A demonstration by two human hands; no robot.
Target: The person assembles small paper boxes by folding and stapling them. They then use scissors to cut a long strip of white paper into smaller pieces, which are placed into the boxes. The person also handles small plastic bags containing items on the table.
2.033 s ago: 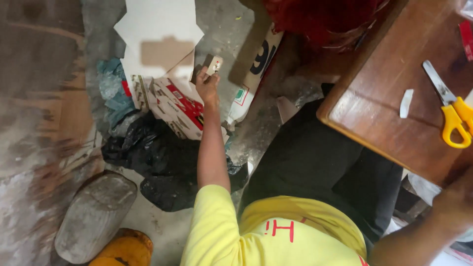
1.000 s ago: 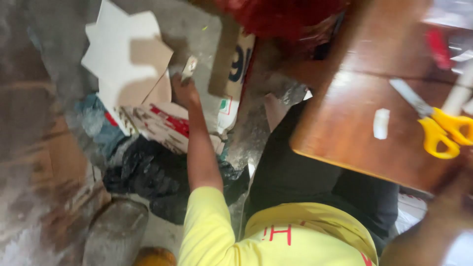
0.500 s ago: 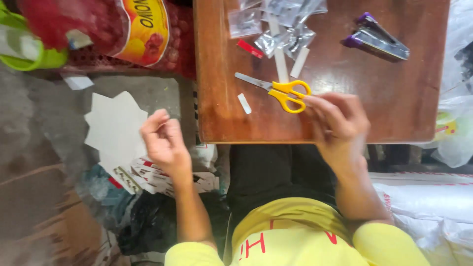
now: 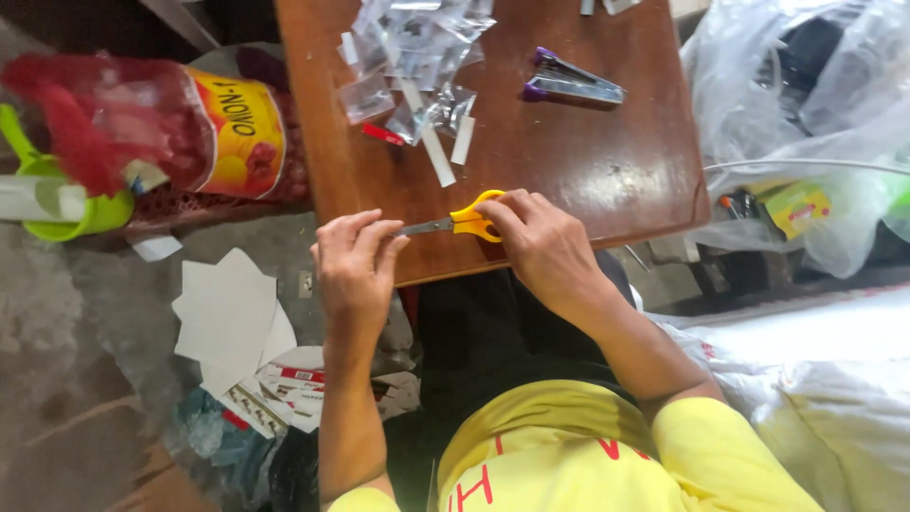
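Note:
My right hand (image 4: 542, 248) grips the yellow handles of a pair of scissors (image 4: 471, 219) at the near edge of a brown wooden table (image 4: 588, 175). The blades point left toward my left hand (image 4: 353, 270). Its fingers are curled together at the blade tip, and whatever they pinch is hidden. Farther back on the table lie a heap of small clear plastic bags (image 4: 408, 52), white paper strips (image 4: 439, 157), a small red piece (image 4: 383, 135) and a purple stapler (image 4: 572, 87).
Left of the table stand a clear sack of red stuff with a yellow label (image 4: 152, 123) and a green container (image 4: 59, 204). White paper cut-outs (image 4: 227, 318) and printed cartons (image 4: 294, 389) lie on the floor. Plastic bags (image 4: 806, 114) and a white sack (image 4: 815, 398) crowd the right.
My left hand came up from the floor cartons to the table edge. The view swung from the floor to the tabletop. My right hand took hold of the scissors.

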